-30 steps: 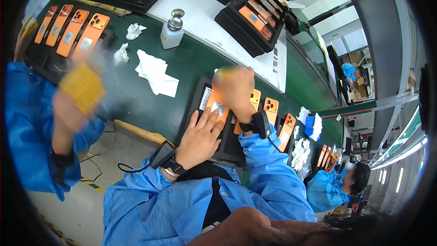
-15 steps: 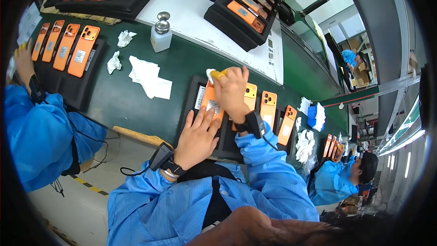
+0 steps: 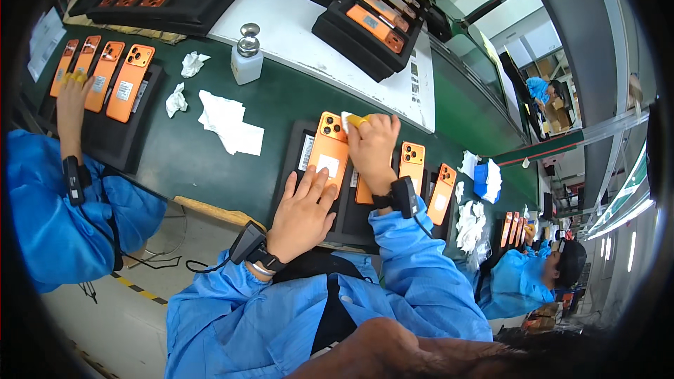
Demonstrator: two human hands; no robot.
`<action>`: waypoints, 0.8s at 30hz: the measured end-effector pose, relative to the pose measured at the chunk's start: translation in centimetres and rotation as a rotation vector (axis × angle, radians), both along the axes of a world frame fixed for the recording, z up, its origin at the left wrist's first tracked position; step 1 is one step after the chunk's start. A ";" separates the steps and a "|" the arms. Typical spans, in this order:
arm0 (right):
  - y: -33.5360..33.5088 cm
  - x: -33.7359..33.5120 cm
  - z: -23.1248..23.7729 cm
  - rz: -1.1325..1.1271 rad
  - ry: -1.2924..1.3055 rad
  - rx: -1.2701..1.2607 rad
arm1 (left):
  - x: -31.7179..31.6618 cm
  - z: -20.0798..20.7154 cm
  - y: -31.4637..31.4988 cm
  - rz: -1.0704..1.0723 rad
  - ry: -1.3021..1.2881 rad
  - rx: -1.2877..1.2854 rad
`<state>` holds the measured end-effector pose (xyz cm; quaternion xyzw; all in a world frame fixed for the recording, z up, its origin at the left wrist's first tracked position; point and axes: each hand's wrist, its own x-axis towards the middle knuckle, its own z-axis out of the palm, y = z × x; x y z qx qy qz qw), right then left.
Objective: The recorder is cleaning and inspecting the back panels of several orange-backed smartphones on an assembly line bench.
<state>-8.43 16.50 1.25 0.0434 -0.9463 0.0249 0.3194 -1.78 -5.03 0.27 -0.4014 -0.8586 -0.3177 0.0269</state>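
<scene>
An orange smartphone (image 3: pixel 324 146) lies camera side up, with a white label, in a black tray (image 3: pixel 295 175) before me. My left hand (image 3: pixel 300 216) rests flat on its lower part, fingers apart. Pinched in my right hand (image 3: pixel 375 151) is a small white wipe (image 3: pixel 345 118), held against the phone's upper right edge beside the cameras. Yellow finger covers (image 3: pixel 358 121) show on that hand. To the right lie more orange phones, among them one (image 3: pixel 413 158) close by and another (image 3: pixel 442 195) farther along; my right hand and wrist partly hide one between.
A metal-topped dispenser bottle (image 3: pixel 247 64), crumpled wipes (image 3: pixel 194 64) and flat white sheets (image 3: pixel 232 125) lie on the green table. Black trays of phones stand behind (image 3: pixel 365 31). At left, a co-worker's hand (image 3: pixel 71 98) touches a phone; another co-worker (image 3: pixel 523 274) sits at right.
My right hand with the wipe has moved right and slightly down, uncovering the phone's cameras. My left hand stays put. The left co-worker's hand has moved right onto a phone.
</scene>
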 end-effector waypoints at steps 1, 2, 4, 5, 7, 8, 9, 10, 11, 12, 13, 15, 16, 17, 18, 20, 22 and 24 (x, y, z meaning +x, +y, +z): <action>0.3 0.5 0.3 -0.029 -0.019 0.011 | -0.1 0.0 0.0 0.003 0.004 0.001; 0.2 1.1 -0.1 -0.025 -0.016 0.013 | 0.0 -0.1 -0.1 -0.005 0.001 -0.004; 0.7 2.9 -0.6 -0.037 -0.026 0.007 | 0.0 0.0 0.2 -0.007 -0.001 0.005; 0.3 3.7 -0.8 -0.019 -0.020 0.010 | 0.0 0.2 0.3 -0.008 -0.005 -0.004; -0.6 3.9 -0.6 0.014 -0.001 -0.033 | 0.0 0.3 0.0 -0.011 -0.011 -0.020; -0.4 3.3 -0.4 0.015 0.010 -0.036 | 0.0 0.4 0.3 -0.014 -0.010 -0.019; -0.4 2.7 -0.2 0.009 0.012 -0.042 | 0.2 0.3 0.1 -0.002 0.001 -0.013; -0.3 1.9 0.0 -0.002 0.020 -0.003 | 0.1 0.2 0.0 0.008 0.014 -0.006; -0.2 1.5 0.1 -0.012 0.029 0.036 | 0.2 0.1 0.0 -0.001 0.017 -0.013; 0.1 1.1 0.1 -0.015 0.034 0.031 | 0.1 0.1 0.1 0.003 0.022 -0.010; 0.5 0.8 0.0 -0.046 0.009 0.022 | 0.1 0.0 0.1 0.009 0.026 -0.006; 0.5 1.0 -0.3 -0.056 0.009 0.025 | 0.1 -0.1 -0.1 0.008 0.025 -0.011; 0.3 1.6 -0.5 -0.048 0.013 0.028 | 0.2 -0.1 0.0 0.011 0.019 -0.009; -0.1 2.4 -0.7 -0.027 0.012 0.022 | 0.2 0.0 0.0 0.020 0.022 -0.006; -0.5 3.2 -0.9 -0.009 0.009 0.015 | 0.3 0.1 0.0 0.017 0.018 -0.011; -0.9 3.7 -0.5 0.029 -0.007 0.002 | 0.6 0.2 0.2 0.018 0.016 -0.017; -0.8 3.0 -0.2 0.065 0.042 0.003 | 0.6 0.3 0.2 0.017 0.037 -0.031; 0.1 1.9 0.6 0.022 0.021 0.055 | 0.6 0.3 0.4 -0.001 0.052 -0.039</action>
